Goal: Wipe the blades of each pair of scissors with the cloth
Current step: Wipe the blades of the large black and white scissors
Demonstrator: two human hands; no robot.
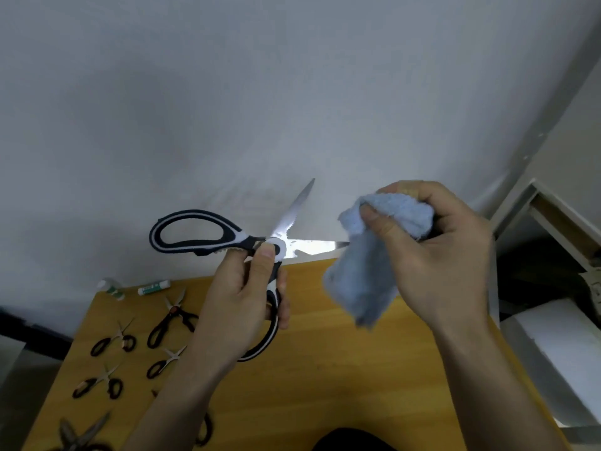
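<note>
My left hand (240, 297) grips the lower handle of large black-and-white kitchen scissors (208, 234), with the thumb by the pivot. The blades are spread wide: one points up and right, the other runs level toward the right. My right hand (435, 255) holds a bunched light-blue cloth (367, 271), which covers the tip end of the level blade. Both hands are raised above the far part of the wooden table (325, 369). Several smaller black-handled scissors (169, 323) lie on the table's left side.
Two small white-and-green tubes (153, 287) lie at the table's far left edge. A white wall stands behind the table. A pale shelf or cabinet frame (553, 222) is at the right. A dark shape sits at the bottom edge.
</note>
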